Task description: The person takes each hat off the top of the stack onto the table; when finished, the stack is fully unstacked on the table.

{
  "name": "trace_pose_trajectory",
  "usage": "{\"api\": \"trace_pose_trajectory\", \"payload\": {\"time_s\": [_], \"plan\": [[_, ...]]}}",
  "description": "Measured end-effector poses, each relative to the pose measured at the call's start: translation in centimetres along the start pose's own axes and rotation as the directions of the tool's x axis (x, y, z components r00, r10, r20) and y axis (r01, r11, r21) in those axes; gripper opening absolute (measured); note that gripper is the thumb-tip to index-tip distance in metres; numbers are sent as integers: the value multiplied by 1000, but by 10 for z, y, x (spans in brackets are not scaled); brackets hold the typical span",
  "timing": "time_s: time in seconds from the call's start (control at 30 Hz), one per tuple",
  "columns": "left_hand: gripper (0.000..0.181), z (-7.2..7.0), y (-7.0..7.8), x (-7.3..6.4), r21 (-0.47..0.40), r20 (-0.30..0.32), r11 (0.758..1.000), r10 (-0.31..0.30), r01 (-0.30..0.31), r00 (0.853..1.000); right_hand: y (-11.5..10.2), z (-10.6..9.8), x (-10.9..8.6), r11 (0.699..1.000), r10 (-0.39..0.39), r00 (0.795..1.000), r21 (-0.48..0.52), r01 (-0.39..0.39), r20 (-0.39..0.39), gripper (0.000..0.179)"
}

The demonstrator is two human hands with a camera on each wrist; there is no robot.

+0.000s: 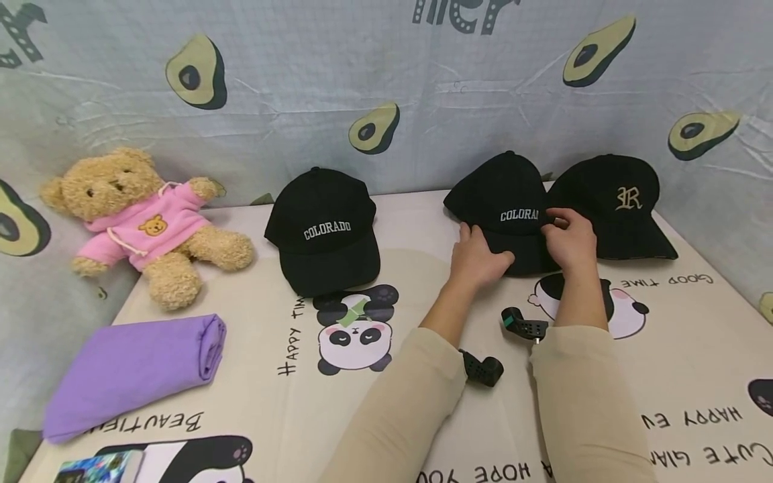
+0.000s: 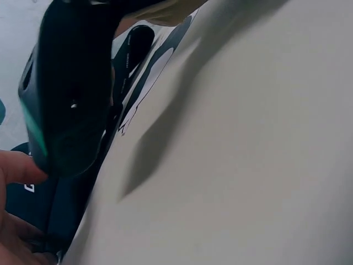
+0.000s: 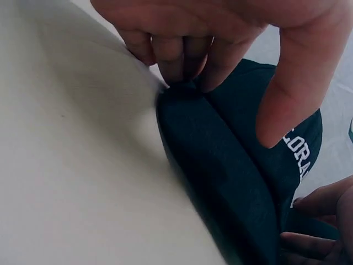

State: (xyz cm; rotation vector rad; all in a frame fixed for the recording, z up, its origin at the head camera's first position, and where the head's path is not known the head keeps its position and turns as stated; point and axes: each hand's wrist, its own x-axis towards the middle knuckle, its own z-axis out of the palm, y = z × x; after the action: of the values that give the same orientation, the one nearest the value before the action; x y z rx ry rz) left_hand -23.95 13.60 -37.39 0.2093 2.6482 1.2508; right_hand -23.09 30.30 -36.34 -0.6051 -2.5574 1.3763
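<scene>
Both hands are at a black cap (image 1: 510,184) with white COLORADO lettering, on the table at the back right. My left hand (image 1: 474,260) grips its left side near the brim, thumb stretched toward the front. At the other side, my right hand (image 1: 570,238) pinches the cap's edge and covers the last letters. In the right wrist view, fingers curl at one end of the dark brim (image 3: 204,160), with fingers of the other hand at its far end. A second black cap (image 1: 610,194) with a gold letter R stands directly right, partly behind the right hand.
Another black COLORADO cap (image 1: 326,225) sits left of centre. Farther left are a teddy bear (image 1: 147,218) in a pink hoodie and a folded purple cloth (image 1: 135,369). A colourful box (image 1: 99,466) lies front left. An avocado-print sheet (image 1: 290,87) hangs behind the table.
</scene>
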Motion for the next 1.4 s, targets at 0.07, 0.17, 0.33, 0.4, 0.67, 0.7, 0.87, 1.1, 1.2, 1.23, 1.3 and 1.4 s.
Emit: {"api": "trace_pose_trajectory", "payload": {"time_s": [0.07,0.17,0.33,0.4,0.67,0.7,0.87,1.1,1.2,1.23,1.3,1.4], "plan": [[84,2,0,1,30,1,1000,10,-10,1000,-1,0,0,1000,-7,1000,-20,7,11,53],[83,4,-1,2,69,-5,997,20,-20,1000,-2,1,0,999,-14,999,-43,15,34,55],[82,8,1,4,120,-7,992,39,-38,999,-2,-1,1,998,-16,999,-66,19,47,56],[82,9,2,5,137,-7,989,50,-49,999,-1,-2,1,997,-17,999,-72,21,49,56],[82,12,5,6,206,-14,977,59,-55,998,-1,-4,0,998,-14,999,-64,16,35,60],[82,12,5,7,200,-17,978,56,-52,998,-1,-4,1,998,-17,999,-63,19,34,60],[80,13,5,8,162,-23,986,49,-45,999,-1,-4,0,998,-26,999,-63,28,32,61],[83,12,3,8,193,-4,979,67,-65,998,0,-4,-1,998,-34,999,-51,36,35,64],[84,12,1,9,211,-1,974,82,-80,997,1,-3,0,998,-43,998,-52,45,39,65],[84,13,0,9,214,0,973,86,-84,996,2,-3,1,997,-47,998,-54,49,38,66],[85,13,0,9,222,1,971,94,-92,996,2,-3,1,997,-54,998,-50,56,32,66],[86,14,0,10,234,-2,967,101,-98,995,4,-2,2,997,-67,998,-41,68,15,65]]}}
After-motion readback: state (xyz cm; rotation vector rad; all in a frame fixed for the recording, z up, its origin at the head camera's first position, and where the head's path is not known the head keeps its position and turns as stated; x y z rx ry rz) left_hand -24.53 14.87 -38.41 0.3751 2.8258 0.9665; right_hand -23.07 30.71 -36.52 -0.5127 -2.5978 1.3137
